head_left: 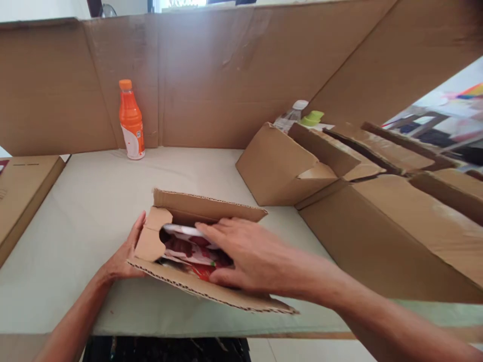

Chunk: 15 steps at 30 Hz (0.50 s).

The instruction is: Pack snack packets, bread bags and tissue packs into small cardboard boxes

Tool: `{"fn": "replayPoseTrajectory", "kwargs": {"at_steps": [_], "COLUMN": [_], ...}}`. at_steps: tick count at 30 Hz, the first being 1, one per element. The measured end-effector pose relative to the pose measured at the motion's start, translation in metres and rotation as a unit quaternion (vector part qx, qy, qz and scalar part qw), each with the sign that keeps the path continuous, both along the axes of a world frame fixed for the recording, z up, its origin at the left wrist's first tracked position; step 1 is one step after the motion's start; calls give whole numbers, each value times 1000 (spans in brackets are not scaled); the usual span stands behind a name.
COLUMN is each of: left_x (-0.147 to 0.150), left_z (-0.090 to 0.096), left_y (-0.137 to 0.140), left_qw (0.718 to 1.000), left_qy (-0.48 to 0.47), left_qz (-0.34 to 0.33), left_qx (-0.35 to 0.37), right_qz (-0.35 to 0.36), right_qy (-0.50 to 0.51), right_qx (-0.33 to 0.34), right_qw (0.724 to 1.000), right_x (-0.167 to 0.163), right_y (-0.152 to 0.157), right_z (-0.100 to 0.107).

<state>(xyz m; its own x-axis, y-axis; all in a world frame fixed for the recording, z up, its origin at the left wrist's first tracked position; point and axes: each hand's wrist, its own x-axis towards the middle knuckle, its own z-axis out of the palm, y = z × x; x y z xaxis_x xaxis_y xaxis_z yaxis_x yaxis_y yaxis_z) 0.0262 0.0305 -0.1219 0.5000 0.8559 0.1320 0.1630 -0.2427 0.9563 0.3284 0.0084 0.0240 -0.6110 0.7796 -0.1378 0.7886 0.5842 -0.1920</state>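
A small cardboard box (154, 226) with its flaps up stands near the front of the table. My left hand (128, 254) grips the box's left end, the thumb up along the side and the other fingers hidden behind it. Inside the box sit red, white and dark-coloured packets (188, 247), one with a white upper edge. Reaching in from the right, my right hand (241, 251) is closed around the packets, thumb on the near side and fingers on the far side. Its fingertips are partly hidden, so exactly how many packets it grasps does not show.
An orange bottle (131, 120) stands by the cardboard wall (211, 80) at the back. Open cardboard boxes (332, 241) fill the right side, with a clear bottle (291, 116) and a green-capped item (312, 118) behind them. A flat carton (28, 196) lies left.
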Motion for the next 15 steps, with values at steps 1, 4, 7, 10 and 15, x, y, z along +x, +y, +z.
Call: {"fn": "replayPoseTrajectory", "kwargs": {"at_steps": [1, 4, 7, 10, 15], "left_x": [-1, -3, -4, -6, -10], "left_z": [-3, -9, -10, -5, 11], "left_y": [-4, -18, -22, -18, 1], "left_qw": [1000, 1000, 999, 1000, 998], "left_qy": [-7, -27, -32, -19, -6], "left_qz": [-5, -8, -7, -20, -58], "left_qx": [1, 12, 7, -7, -13], "right_qz": [14, 36, 24, 3, 23], "right_qy": [-23, -44, -55, -78, -52], "right_qx": [-23, -60, -67, -32, 117], "right_qw": [999, 997, 996, 996, 992], "right_x": [-9, -29, -40, -40, -33], "right_y": [1, -2, -4, -4, -6], "right_z": [-1, -8, -16, -24, -43]}}
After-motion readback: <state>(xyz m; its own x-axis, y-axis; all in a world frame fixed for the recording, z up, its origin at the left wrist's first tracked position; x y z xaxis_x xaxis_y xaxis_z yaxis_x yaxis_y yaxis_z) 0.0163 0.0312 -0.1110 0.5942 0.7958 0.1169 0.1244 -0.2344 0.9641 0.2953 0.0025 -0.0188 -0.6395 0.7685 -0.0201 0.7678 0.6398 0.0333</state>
